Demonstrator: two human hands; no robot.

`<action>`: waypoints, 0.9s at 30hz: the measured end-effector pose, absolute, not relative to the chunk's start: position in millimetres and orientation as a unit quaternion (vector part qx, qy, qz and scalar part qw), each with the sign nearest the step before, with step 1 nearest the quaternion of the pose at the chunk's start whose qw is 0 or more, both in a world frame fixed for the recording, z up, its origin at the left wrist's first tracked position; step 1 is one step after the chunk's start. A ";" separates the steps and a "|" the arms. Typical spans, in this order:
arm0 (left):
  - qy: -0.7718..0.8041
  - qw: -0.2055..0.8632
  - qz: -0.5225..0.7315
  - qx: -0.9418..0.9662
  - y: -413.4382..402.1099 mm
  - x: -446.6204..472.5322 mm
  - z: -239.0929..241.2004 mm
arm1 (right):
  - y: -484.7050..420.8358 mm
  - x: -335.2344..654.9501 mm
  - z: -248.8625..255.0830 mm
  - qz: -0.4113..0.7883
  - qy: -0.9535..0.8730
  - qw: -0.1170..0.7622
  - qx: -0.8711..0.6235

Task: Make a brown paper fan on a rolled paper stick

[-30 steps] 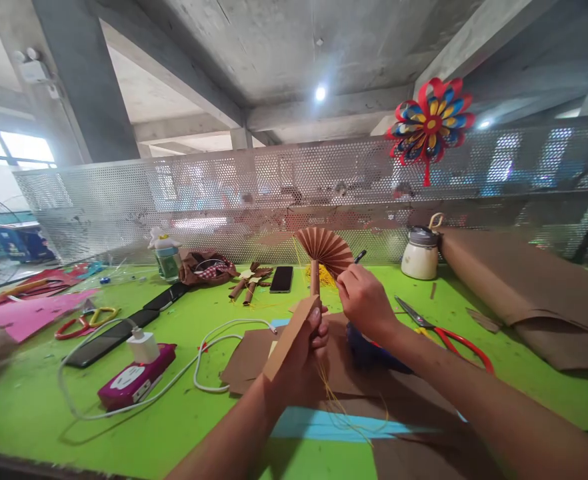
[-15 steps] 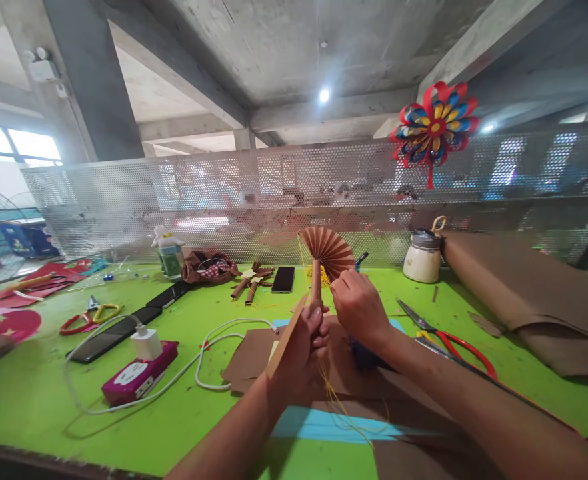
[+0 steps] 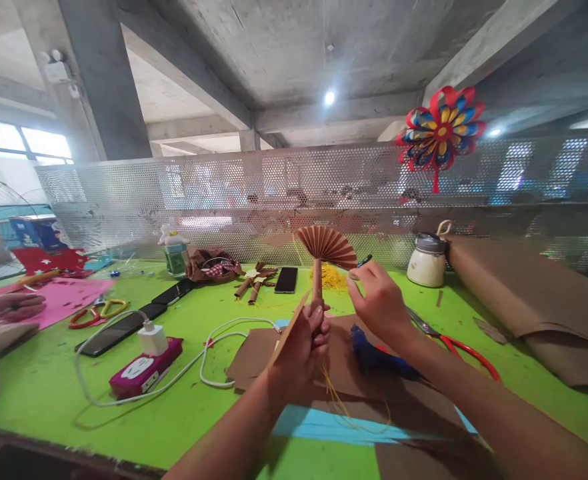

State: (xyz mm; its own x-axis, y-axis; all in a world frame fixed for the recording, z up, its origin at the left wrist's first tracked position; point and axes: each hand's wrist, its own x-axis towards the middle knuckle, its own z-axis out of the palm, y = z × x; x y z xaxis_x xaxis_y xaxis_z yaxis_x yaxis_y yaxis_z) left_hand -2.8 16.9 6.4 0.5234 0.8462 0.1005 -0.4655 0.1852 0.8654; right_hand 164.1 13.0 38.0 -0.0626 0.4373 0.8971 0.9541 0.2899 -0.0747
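A pleated brown paper fan (image 3: 327, 244) stands upright, spread into a half round on a rolled paper handle (image 3: 317, 279). My left hand (image 3: 311, 337) is wrapped round the lower handle, and a stiff piece of brown paper (image 3: 290, 332) rests along its left side. Yellow thread (image 3: 330, 381) hangs below that hand. Beside the fan's right edge is my right hand (image 3: 381, 300), thumb and forefinger apart with nothing visible between them. Its forefinger tip lies close to the fan's corner; whether they touch I cannot tell. Brown paper sheets (image 3: 339, 357) lie beneath both hands.
Scissors with red handles (image 3: 469, 353) and a dark blue item (image 3: 374, 353) lie right. A cream jug (image 3: 425, 260) stands behind. A purple power strip (image 3: 147, 370) with a white cable and phones (image 3: 119, 333) are left. Another person's hand (image 3: 11, 310) rests on pink sheets.
My right hand has moved right, off the fan's edge, and its fingers have opened. The fan appears spread wider to both sides. The other person's hand has come further into view.
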 end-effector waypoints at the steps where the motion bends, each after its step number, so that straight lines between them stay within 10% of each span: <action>1: 0.202 0.739 0.446 0.462 17.1 -3.0 6.0 | 9.9 166.1 38.8 -0.267 -0.660 0.481 -0.512; 27: 0.111 0.748 0.541 0.368 35.1 0.7 -4.1 | -43.6 114.7 -15.8 0.616 -0.487 0.443 -0.433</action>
